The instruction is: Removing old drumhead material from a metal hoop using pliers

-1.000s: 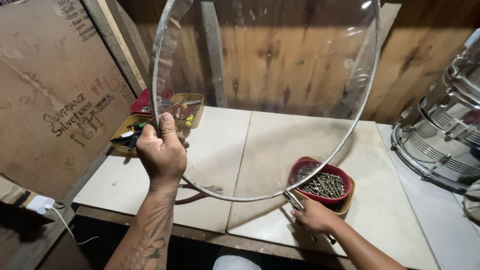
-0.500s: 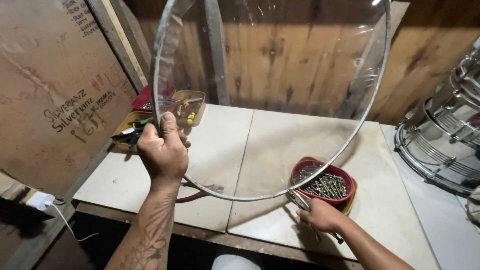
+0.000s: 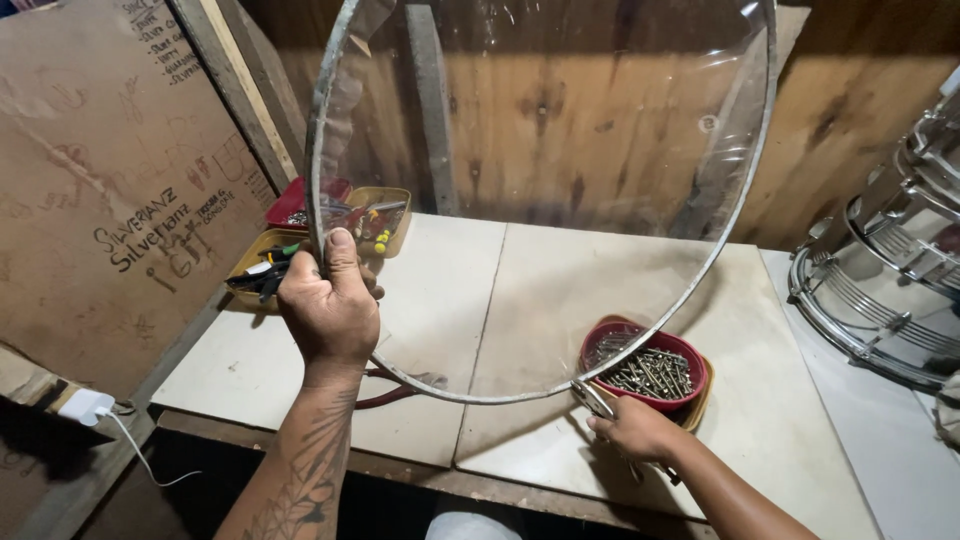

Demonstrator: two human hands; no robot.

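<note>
Head view: left hand (image 3: 330, 305) grip clenched on one clear drumhead (image 3: 545, 190) rim; right hand (image 3: 635, 430) pinching one pliers (image 3: 595, 398).

Both forearms are bare with no sleeves, gloves, rings or watch visible; the left hand (image 3: 330, 305) joins a forearm bearing a dark leaf-patterned tattoo along its length, whereas the right hand (image 3: 632, 428) and forearm carry no markings.

1 clear drumhead (image 3: 560, 150), 1 pliers (image 3: 597, 400), 4 trays: 1st (image 3: 690, 385), 2nd (image 3: 300, 200), 3rd (image 3: 395, 200), 4th (image 3: 255, 262).
</note>
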